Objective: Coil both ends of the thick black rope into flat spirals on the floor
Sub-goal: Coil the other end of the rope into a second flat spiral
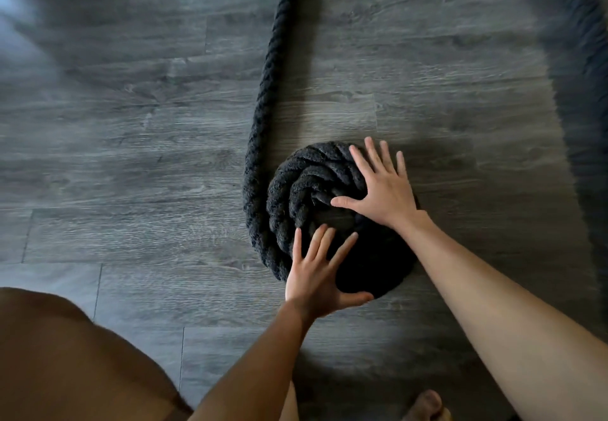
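Observation:
A thick black rope lies wound into a flat spiral (296,190) on the grey wood floor, right of centre. Its free length (269,68) runs from the spiral's left side up to the top edge. My left hand (316,272) presses flat on the spiral's near side, fingers straight and spread. My right hand (381,183) presses flat on the spiral's right part, fingers spread, thumb near the centre. A second stretch of the rope (579,68), blurred, runs down the far right edge.
Grey wood-plank floor (131,144) stretches to the left and above the spiral. My bare knee (65,354) fills the bottom left corner. My toes (426,404) show at the bottom edge, right of centre.

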